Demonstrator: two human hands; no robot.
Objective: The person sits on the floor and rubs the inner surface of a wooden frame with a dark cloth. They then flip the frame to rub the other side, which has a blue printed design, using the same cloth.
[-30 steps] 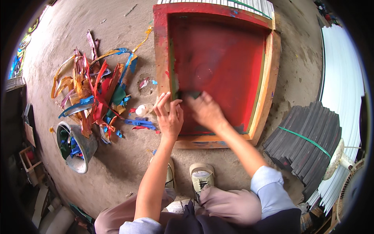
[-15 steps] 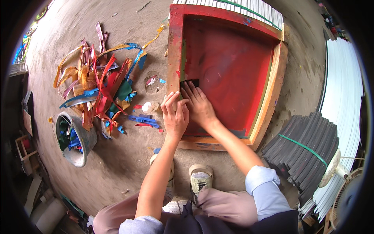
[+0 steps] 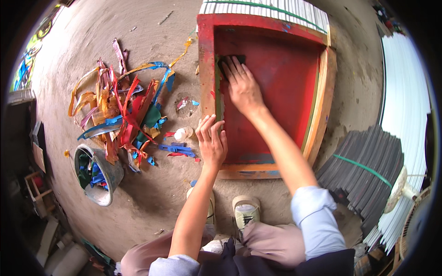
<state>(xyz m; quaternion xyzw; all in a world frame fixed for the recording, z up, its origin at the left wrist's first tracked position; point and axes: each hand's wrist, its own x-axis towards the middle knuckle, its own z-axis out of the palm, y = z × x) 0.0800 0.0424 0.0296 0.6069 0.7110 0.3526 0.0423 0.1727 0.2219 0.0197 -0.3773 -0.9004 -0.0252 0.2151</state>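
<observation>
A shallow wooden frame (image 3: 208,50), smeared with red paint, lies in front of me around a red stretched sheet (image 3: 285,92). My right hand (image 3: 244,89) reaches into it and presses a flat black piece, perhaps cloth (image 3: 240,59), onto the sheet near the upper left inner edge. Its fingers lie nearly straight over the piece, hiding most of it. Beside the frame's lower left rail rests my left hand (image 3: 212,142), fingers apart and slightly bent, holding nothing. A small white bottle (image 3: 183,134) and a blue plastic tool (image 3: 177,149) lie left of that hand.
Colourful torn strips (image 3: 124,110) heap up on the concrete floor at left, near a tilted grey bucket (image 3: 113,172) with coloured scraps. White strips (image 3: 276,14) lie beneath the frame's far end. Dark bundled strips (image 3: 368,156), long white strips (image 3: 405,83) and a fan (image 3: 416,216) stand at right.
My right hand has slid away from me along the frame's left inner side, carrying the black piece with it. My left hand stays by the left rail. The view has shifted slightly.
</observation>
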